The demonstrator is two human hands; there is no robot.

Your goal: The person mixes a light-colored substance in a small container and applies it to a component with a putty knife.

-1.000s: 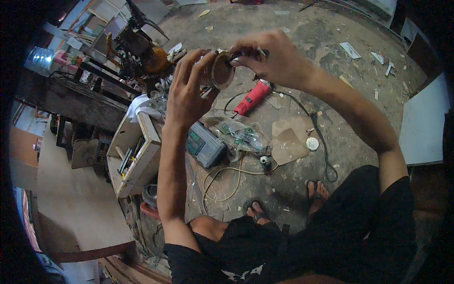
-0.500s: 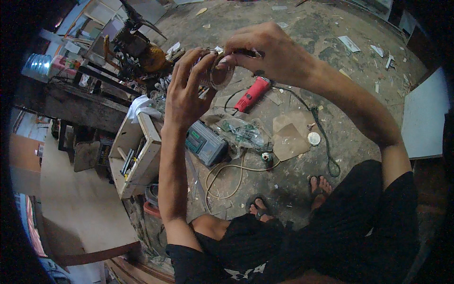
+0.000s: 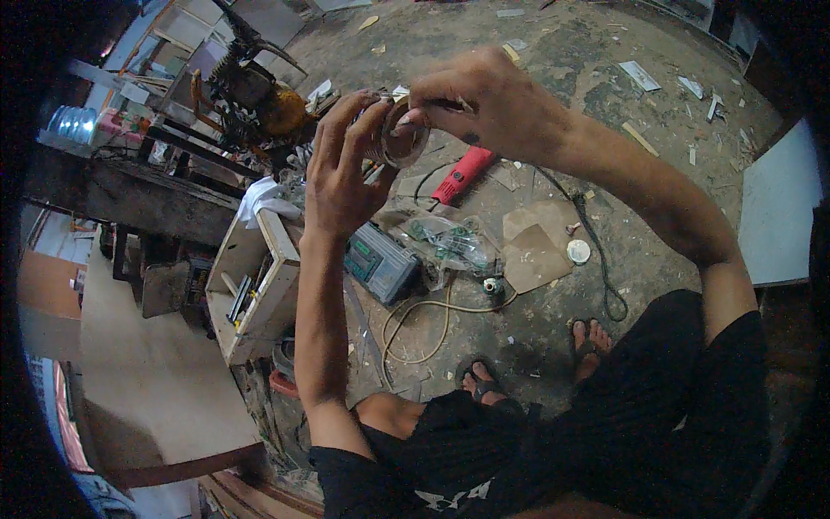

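My left hand [image 3: 350, 160] is raised with its fingers wrapped around a small, clear, round container [image 3: 406, 156]. Its round mouth is turned toward my right side, and something brownish shows through the wall. My right hand [image 3: 484, 99] comes over from the right, its fingers closed together at the container's mouth. The right thumb tip reaches into the opening. Whether those fingers pinch anything there is hidden. Below the hands, a red angle grinder [image 3: 465, 176] lies on the floor.
A grey toolbox [image 3: 380, 264], a plastic bag [image 3: 454, 242], cardboard [image 3: 536, 255], a round white lid [image 3: 578, 252] and a cable [image 3: 605, 251] lie on the floor. At left stand a wooden box [image 3: 277, 285] with tools and a board [image 3: 164, 389]. A yellow-and-black machine [image 3: 281, 108] stands behind.
Both hands stay at the container. The right fingers shift slightly at its mouth and the thumb sits a little lower. The whole view has moved slightly.
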